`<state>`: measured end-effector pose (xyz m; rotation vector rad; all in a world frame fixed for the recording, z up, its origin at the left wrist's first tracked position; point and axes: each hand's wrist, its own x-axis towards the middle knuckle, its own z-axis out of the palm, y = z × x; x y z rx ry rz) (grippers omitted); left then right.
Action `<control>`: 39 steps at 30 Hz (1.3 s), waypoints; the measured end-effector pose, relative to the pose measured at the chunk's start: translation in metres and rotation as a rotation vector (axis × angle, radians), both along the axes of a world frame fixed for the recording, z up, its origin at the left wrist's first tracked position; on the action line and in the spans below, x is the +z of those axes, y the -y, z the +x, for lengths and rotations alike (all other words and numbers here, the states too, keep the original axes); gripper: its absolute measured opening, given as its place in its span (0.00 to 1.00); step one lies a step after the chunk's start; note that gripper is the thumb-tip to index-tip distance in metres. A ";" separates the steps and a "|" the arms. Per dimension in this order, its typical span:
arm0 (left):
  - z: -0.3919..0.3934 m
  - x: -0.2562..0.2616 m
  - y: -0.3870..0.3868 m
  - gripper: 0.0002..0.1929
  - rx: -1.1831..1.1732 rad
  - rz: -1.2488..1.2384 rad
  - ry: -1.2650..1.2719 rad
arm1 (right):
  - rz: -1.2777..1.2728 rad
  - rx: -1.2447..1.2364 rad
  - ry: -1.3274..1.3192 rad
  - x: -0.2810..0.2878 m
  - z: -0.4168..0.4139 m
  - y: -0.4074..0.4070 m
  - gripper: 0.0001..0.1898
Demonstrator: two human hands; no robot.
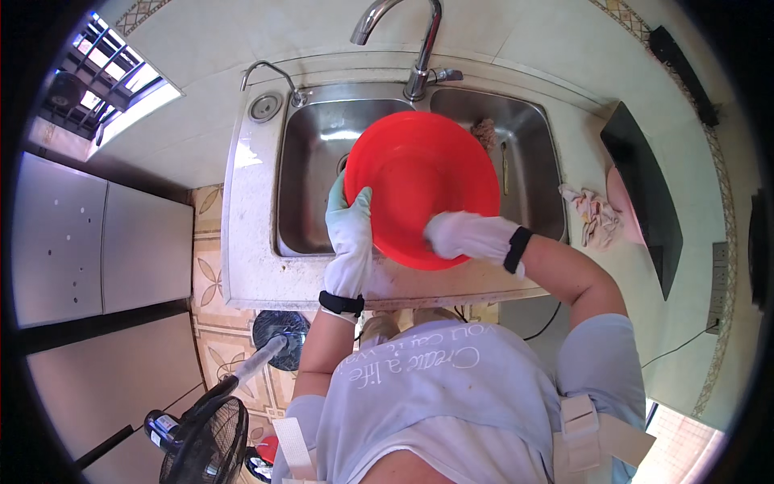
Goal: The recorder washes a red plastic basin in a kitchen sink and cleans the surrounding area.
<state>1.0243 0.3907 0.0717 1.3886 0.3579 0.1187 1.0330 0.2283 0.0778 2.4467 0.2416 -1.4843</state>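
A red plastic basin [417, 163] is held tilted over the front of a double-bowl steel sink [308, 218], its inside facing up. My left hand [349, 227], in a white and pale green glove with a black wrist strap, grips the basin's left rim, thumb on the inner side. My right hand [459, 235], gloved in white and blurred, is at the basin's lower inner wall; its fingertips are hard to make out, and whether it holds anything cannot be told. A chrome faucet [417, 78] stands behind the basin.
A brownish scrubber [484, 133] and a thin yellowish strip [505, 169] lie in the right bowl. A crumpled cloth [595, 215] is on the counter beside a dark panel [644, 199]. A small tap [296, 91] stands back left. A black fan [208, 441] is at lower left.
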 end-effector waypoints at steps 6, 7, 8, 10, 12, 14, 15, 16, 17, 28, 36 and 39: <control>0.001 -0.002 0.007 0.22 -0.044 -0.088 0.085 | 1.308 -0.315 0.433 -0.053 0.089 -0.025 0.12; 0.001 -0.001 0.006 0.22 -0.071 -0.074 0.152 | 1.207 -0.468 0.513 -0.065 0.124 -0.019 0.11; 0.001 0.002 0.009 0.22 -0.087 -0.078 0.160 | 1.487 -1.145 0.486 -0.088 0.153 0.015 0.11; 0.000 0.005 0.009 0.23 -0.104 0.006 0.100 | 1.692 -1.844 0.378 -0.103 0.170 0.035 0.11; 0.002 -0.005 0.008 0.23 -0.087 0.016 0.126 | 1.514 -1.850 0.602 -0.096 0.166 0.018 0.10; 0.002 -0.006 -0.001 0.23 -0.048 0.038 0.106 | 1.659 -1.604 0.352 -0.060 0.128 -0.034 0.09; 0.005 -0.001 0.000 0.23 -0.049 0.031 0.111 | 1.780 -1.356 0.151 -0.044 0.105 -0.044 0.09; 0.008 0.005 0.005 0.22 -0.058 -0.016 0.116 | 1.689 -0.807 0.298 -0.057 0.090 -0.037 0.09; 0.011 0.011 0.008 0.22 -0.065 -0.062 0.116 | 1.518 -0.282 0.410 -0.073 0.077 -0.030 0.09; 0.028 0.027 -0.022 0.25 -0.174 0.069 0.015 | 0.346 0.652 0.931 0.014 0.095 0.065 0.15; 0.036 0.029 -0.016 0.25 -0.252 0.031 -0.093 | 0.593 0.897 1.336 0.020 0.129 0.021 0.09; 0.033 0.031 -0.019 0.25 -0.234 0.054 -0.145 | 0.631 0.741 1.210 0.029 0.124 0.020 0.06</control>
